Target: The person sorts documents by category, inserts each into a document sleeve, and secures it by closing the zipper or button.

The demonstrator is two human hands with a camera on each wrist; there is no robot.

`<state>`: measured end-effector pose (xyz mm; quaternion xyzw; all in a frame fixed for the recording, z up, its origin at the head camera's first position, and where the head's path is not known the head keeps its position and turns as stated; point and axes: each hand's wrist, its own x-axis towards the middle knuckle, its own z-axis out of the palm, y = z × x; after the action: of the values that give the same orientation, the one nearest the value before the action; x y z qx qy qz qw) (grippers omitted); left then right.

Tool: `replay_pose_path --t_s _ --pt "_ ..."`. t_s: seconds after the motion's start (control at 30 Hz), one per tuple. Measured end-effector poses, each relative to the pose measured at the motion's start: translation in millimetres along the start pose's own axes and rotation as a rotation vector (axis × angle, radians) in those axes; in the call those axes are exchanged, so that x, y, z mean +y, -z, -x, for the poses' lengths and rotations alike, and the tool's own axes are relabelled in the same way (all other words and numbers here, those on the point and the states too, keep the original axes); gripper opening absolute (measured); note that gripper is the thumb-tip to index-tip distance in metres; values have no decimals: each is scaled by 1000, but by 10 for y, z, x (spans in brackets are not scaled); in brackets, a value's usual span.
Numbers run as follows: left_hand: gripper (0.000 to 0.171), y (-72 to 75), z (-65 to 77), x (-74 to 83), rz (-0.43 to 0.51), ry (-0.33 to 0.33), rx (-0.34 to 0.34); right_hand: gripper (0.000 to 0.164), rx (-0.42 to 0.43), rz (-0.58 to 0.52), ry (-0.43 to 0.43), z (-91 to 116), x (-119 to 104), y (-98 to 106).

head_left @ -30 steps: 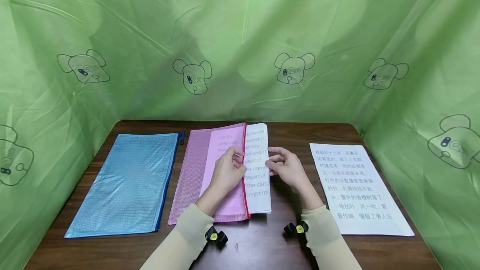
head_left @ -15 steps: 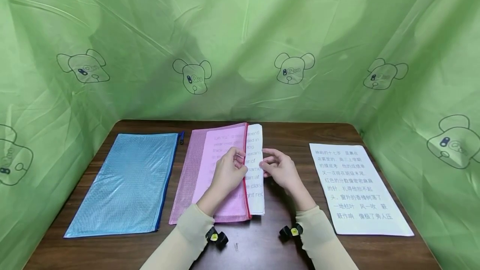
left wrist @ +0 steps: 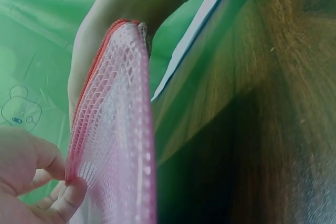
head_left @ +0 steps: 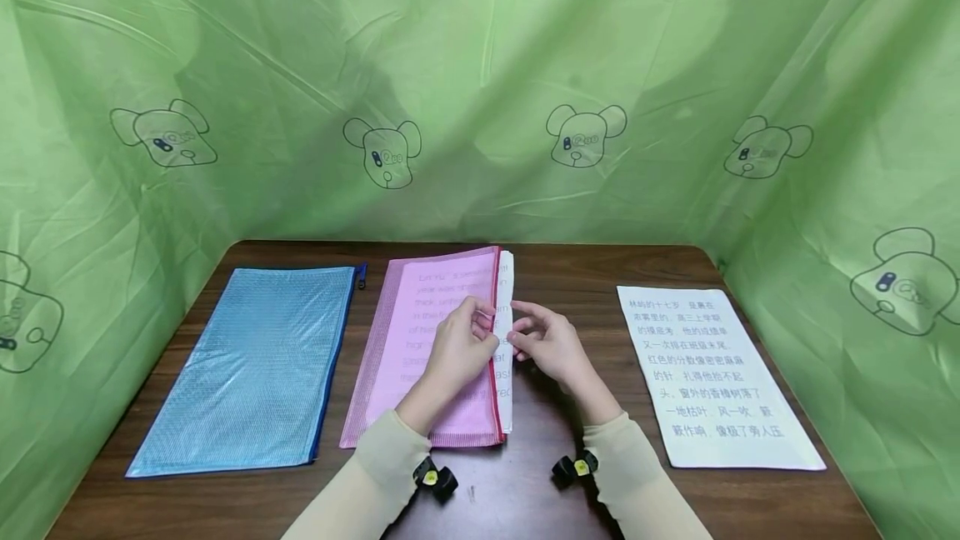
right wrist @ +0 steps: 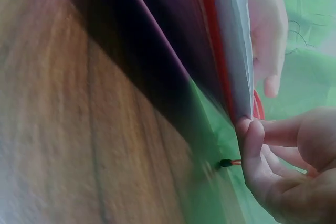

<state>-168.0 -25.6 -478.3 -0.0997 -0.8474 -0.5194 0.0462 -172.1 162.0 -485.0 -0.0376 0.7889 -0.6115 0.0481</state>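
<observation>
A pink mesh zipper pouch (head_left: 375,382) with a red zipper edge lies mid-table, its right side lifted. Inside it sits a stack of printed paper (head_left: 506,407), and only a narrow white strip sticks out past the zipper. My left hand (head_left: 457,344) pinches the pouch's open edge; in the left wrist view, thumb and finger meet on the red zipper (left wrist: 97,66). My right hand (head_left: 551,344) pinches the paper's outer edge, which the right wrist view shows between thumb and fingers, close to the red zipper band (right wrist: 212,40).
To the left lies a blue mesh zipper pouch (head_left: 247,365) with a dark blue zipper edge. On the right is a sheet of printed paper (head_left: 712,382). Green curtains (head_left: 480,65) surround the dark wooden table (head_left: 585,265) at the back and sides.
The paper has slid leftward into the pink pouch, so its exposed strip is much narrower. My right hand has moved left with it; my left hand has stayed nearly in place on the zipper edge.
</observation>
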Motion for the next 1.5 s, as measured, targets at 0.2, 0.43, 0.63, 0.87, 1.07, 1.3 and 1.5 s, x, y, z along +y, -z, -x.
replay_pose_path --t_s 0.2,0.43,0.63,0.87,1.07,1.3,1.5 --pt "35 -15 11 13 4 -36 -4 52 -4 67 32 -2 28 -62" --pt "35 -38 26 28 38 -41 -13 55 -62 201 78 -1 54 -66" --pt "36 -44 23 32 36 -49 -6 54 -36 324 128 9 47 -67" --pt "34 -43 22 33 51 -61 13 52 -42 322 98 -5 65 -81" --pt "33 -34 25 37 68 -56 17 54 -78 274 97 -6 88 -82" --pt "33 -31 21 19 57 -43 19 59 -126 218 56 3 79 -77" --pt "33 -35 18 5 52 -35 18 58 -147 174 36 24 30 -55"
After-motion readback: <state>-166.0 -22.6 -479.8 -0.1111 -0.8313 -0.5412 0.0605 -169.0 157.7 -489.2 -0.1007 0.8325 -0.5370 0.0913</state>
